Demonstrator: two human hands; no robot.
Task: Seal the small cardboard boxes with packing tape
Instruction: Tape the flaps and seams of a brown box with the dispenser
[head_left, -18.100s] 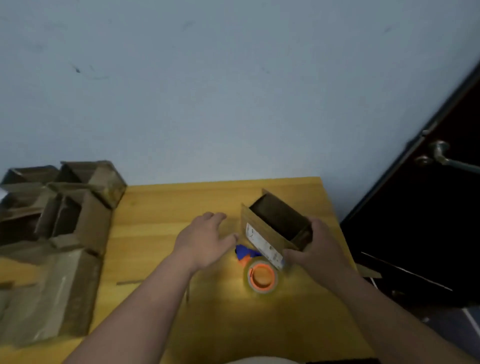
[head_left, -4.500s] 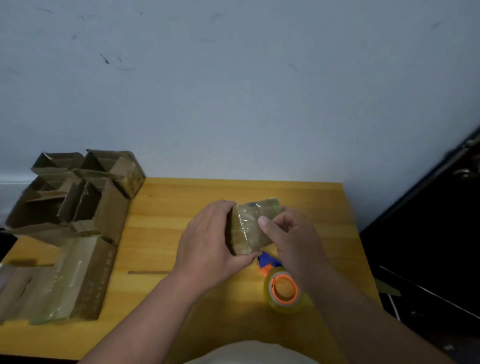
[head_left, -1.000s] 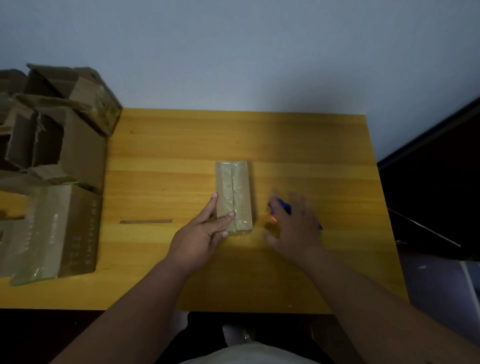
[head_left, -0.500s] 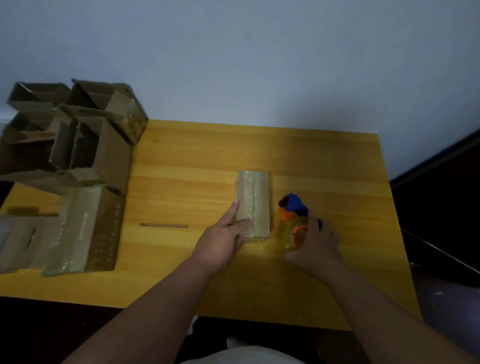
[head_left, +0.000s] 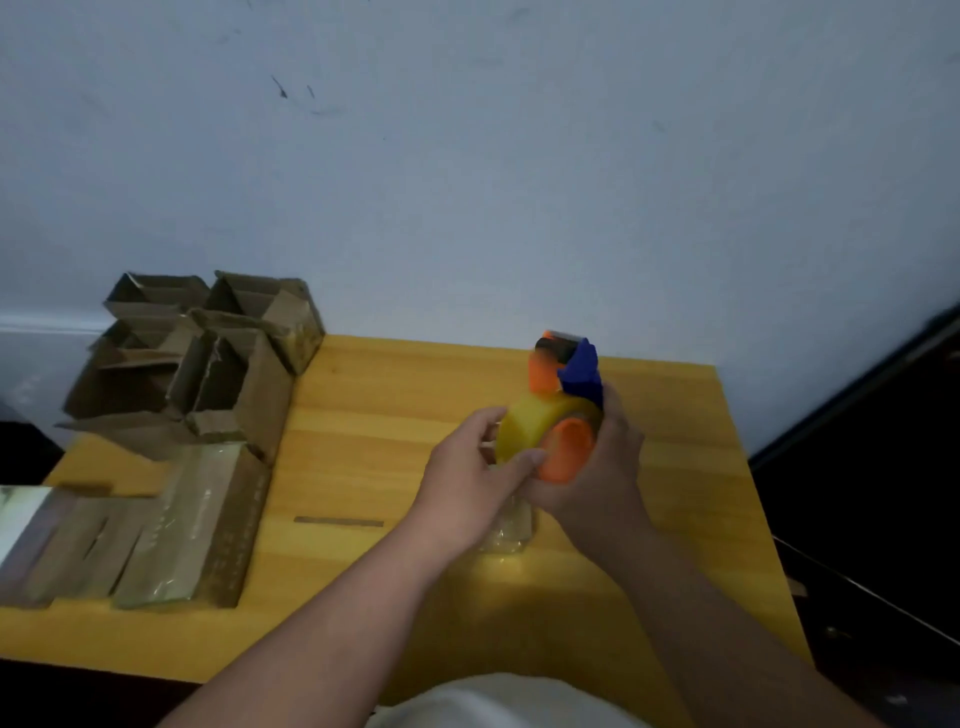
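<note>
Both of my hands are up over the yellow wooden table (head_left: 675, 467), working the tape dispenser (head_left: 558, 410). My right hand (head_left: 597, 478) grips it from the right and underneath, fingers curled round the orange hub and the roll of clear tape, so that the orange and blue cutter head points up and away from me toward the wall (head_left: 467, 156). My left hand (head_left: 467, 483) meets the roll from the left: the thumb lies against the near face of the roll by the hub, and the fingers curl at the roll's left edge, seemingly pinching at the tape there, though blur keeps me from being sure of the tape end itself.

The small box (head_left: 506, 530) I am sealing lies on the table directly under my hands. Only its near end shows between my wrists, glossy with tape already on it; the rest is hidden behind my hands.

At the left end of the table sits a cluster of open cardboard boxes (head_left: 208, 364), flaps standing up, reaching back to the wall. In front of them, nearer to me, lie taped boxes (head_left: 192, 525) side by side. A thin brown strip (head_left: 337, 521) lies flat on the wood between those boxes and my left forearm.
</note>
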